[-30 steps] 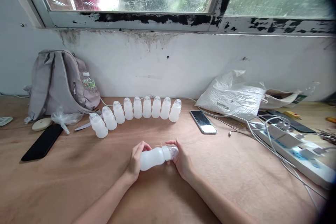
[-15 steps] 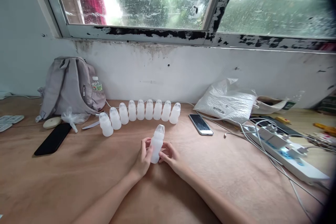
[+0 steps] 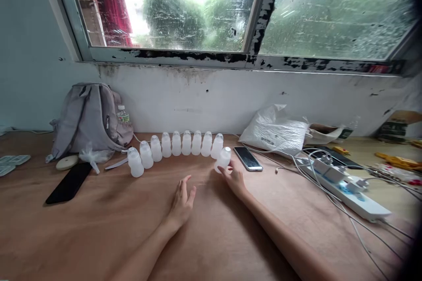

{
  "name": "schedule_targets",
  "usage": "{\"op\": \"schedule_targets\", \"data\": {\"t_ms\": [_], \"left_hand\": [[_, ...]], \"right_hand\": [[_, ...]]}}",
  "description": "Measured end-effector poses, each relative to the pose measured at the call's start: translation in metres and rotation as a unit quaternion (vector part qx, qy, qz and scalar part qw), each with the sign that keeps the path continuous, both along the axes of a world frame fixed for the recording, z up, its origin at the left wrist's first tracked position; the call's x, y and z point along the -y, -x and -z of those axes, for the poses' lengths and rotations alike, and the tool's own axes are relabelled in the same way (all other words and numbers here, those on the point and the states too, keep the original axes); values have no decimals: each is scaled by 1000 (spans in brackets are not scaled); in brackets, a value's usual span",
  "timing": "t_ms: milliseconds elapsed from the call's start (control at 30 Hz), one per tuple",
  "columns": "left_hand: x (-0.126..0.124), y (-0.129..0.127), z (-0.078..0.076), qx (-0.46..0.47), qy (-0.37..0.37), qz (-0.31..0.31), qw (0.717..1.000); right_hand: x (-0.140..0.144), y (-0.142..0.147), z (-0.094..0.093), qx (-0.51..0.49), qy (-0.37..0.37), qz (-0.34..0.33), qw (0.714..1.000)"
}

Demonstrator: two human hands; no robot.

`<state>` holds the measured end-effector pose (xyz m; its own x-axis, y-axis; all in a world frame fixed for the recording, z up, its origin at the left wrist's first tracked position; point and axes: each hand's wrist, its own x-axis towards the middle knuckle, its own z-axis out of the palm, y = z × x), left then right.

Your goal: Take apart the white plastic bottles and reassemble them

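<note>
My right hand (image 3: 234, 179) grips the lower part of a frosted white baby bottle (image 3: 223, 158) with a clear cap. This bottle tilts slightly to the right at the right end of a curved row of similar bottles (image 3: 176, 144). The nearest of them is a standing bottle (image 3: 217, 145) just behind it. My left hand (image 3: 183, 202) rests over the wooden table (image 3: 204, 237) with fingers apart and nothing in it. At the row's left end stands another bottle (image 3: 135, 163).
Right of the held bottle lies a phone (image 3: 249, 158), before a white plastic bag (image 3: 275, 131). A power strip (image 3: 356, 197) with cables spreads along the right. On the left are a grey backpack (image 3: 90, 118), a black phone-like slab (image 3: 68, 183) and a round pale disc (image 3: 67, 163).
My right hand has carried the bottle from between both hands to the row's right end. My left hand has let go of it and stayed near the middle. The camera view has shifted slightly.
</note>
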<state>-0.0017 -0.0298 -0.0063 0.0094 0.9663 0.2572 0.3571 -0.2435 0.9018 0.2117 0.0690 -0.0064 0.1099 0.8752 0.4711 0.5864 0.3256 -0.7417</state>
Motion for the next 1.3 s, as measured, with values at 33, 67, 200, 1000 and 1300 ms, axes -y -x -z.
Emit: {"op": "schedule_targets", "data": {"t_ms": [33,67,200,1000,1300], "left_hand": [[0,0,1,-8,-2,-2,1000],[0,1,1,-16,-3,0,1000],[0,2,1,-46,-12,5,999],[2,-2,3,-207,-124,33,970],[2,1,-1,-245,-127,51,960]], "right_hand": [[-11,-9,1,0,-10,16,1000],[-22,-16,2,3,-13,33,999],[-52,-36,5,9,22,58,998],[-46,-63,22,288,54,246,924],[-32,-44,8,228,-111,124,959]]}}
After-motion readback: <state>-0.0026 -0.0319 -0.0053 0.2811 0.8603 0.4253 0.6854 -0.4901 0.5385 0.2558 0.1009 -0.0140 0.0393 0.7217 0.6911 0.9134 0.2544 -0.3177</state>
